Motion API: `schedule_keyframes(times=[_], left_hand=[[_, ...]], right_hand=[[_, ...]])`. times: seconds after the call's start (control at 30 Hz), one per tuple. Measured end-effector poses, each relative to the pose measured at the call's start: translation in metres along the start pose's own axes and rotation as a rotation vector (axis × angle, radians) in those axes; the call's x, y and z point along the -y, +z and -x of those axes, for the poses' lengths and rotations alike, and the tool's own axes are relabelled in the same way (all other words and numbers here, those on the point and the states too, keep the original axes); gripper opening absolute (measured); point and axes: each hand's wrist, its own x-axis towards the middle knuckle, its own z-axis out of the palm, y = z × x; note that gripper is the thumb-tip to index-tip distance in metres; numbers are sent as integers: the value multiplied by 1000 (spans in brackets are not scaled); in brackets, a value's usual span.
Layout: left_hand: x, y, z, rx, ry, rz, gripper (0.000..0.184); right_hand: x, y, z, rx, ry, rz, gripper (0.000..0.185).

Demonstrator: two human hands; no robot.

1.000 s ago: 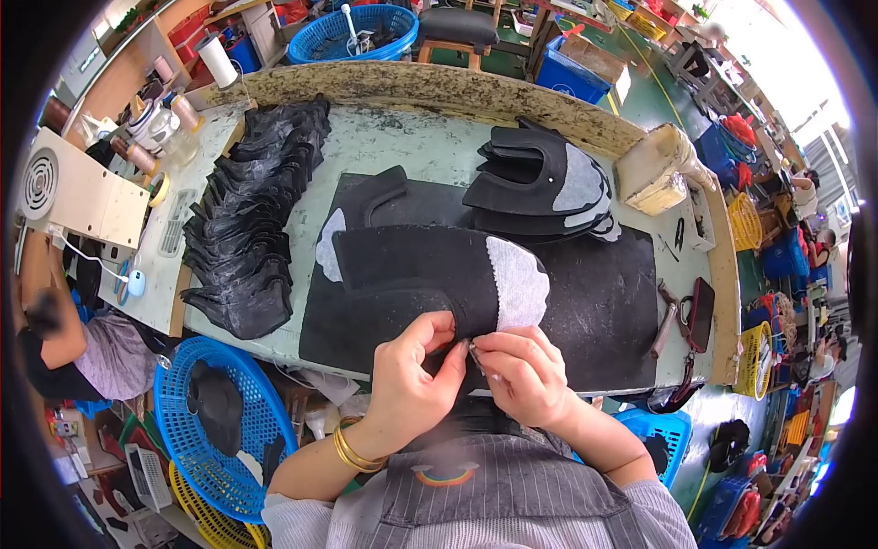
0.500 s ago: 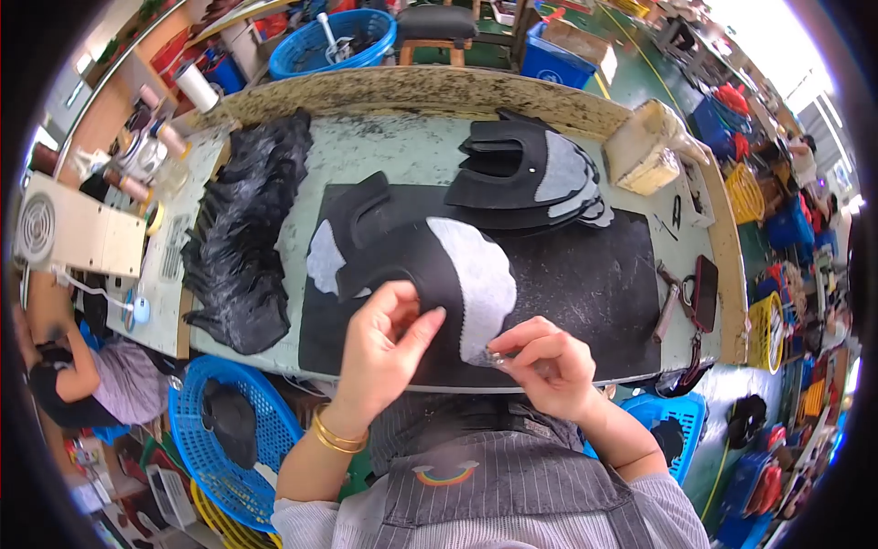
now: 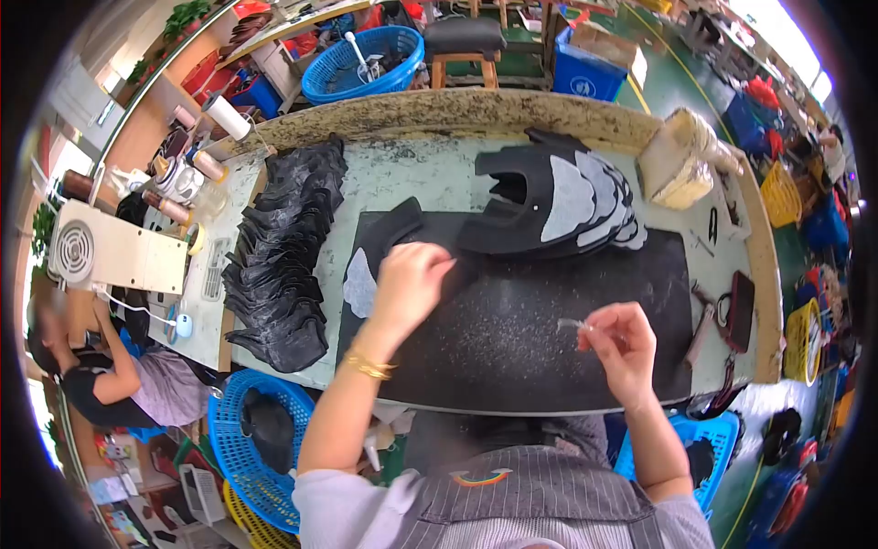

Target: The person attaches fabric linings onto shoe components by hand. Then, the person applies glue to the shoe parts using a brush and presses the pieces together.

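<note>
My left hand [image 3: 409,291] is closed above the left part of the black mat [image 3: 521,375], with a dark smear beside its fingertips; what it pinches, if anything, is unclear. My right hand [image 3: 626,349] pinches a small clear, whitish scrap [image 3: 572,324] over the right part of the mat. Beyond my hands, a fanned stack of curved black pieces [image 3: 512,224] with light grey scalloped patches [image 3: 569,199] lies at the back. Another black piece [image 3: 393,225] with a grey patch [image 3: 360,285] is partly behind my left hand. Pale specks dot the mat.
A long row of overlapping black pieces [image 3: 288,265] lies at left. A yellowed block-shaped container [image 3: 679,160], a hammer [image 3: 702,334] and a dark red case [image 3: 740,311] are at right. Blue baskets [image 3: 229,439] flank me. A person [image 3: 114,375] sits at far left.
The black piece with the grey patch has left the front of the mat, uncovering specks. My left hand moved up and away; my right hand moved right and up with the scrap.
</note>
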Motion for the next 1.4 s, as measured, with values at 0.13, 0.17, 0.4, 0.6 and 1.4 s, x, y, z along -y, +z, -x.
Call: schedule_keyframes(times=[0.13, 0.17, 0.4, 0.6, 1.4], left_hand=[[53, -20, 30, 277, 30, -246, 34], [55, -21, 31, 323, 25, -314, 30], [5, -69, 49, -143, -126, 32, 33], [-36, -58, 77, -270, -239, 1086, 45], [-98, -56, 94, 42, -444, 1213, 21]], right_hand=[[-8, 32, -23, 103, -87, 112, 10], [-7, 43, -32, 142, -167, 168, 12], [11, 62, -24, 227, -299, 235, 19], [30, 74, -14, 378, -428, 352, 19], [24, 74, -7, 357, -322, 377, 20]])
